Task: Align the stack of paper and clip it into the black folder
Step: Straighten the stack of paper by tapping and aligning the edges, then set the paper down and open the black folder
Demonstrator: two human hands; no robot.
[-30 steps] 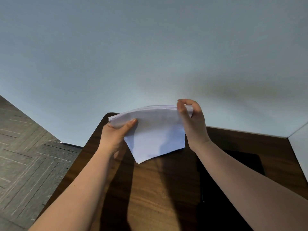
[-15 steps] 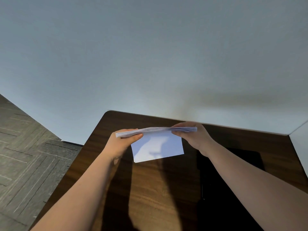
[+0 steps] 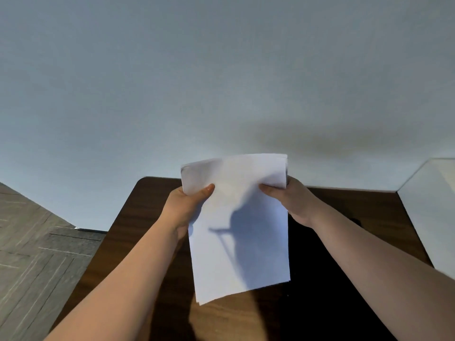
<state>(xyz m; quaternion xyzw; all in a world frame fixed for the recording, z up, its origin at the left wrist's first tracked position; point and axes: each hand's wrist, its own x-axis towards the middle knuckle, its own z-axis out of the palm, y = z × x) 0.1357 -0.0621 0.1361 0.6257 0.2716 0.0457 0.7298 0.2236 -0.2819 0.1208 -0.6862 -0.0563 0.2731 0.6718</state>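
Note:
A stack of white paper [image 3: 236, 232] hangs upright above the dark wooden table [image 3: 128, 232], its face turned toward me. My left hand [image 3: 188, 205] grips the stack near its upper left edge, thumb on the front. My right hand [image 3: 290, 200] grips the upper right edge, thumb also on the front. The sheets' top corners look slightly uneven. The black folder [image 3: 320, 279] lies flat on the table to the right, below my right forearm and partly hidden by it and by the paper.
A pale wall [image 3: 221, 82] rises behind the table. Grey wood-patterned floor [image 3: 37, 254] lies to the left of the table's rounded corner. A white surface [image 3: 430, 217] stands at the far right edge.
The stack went from lying flat and edge-on between both hands to hanging upright with its face toward me, and it rose higher.

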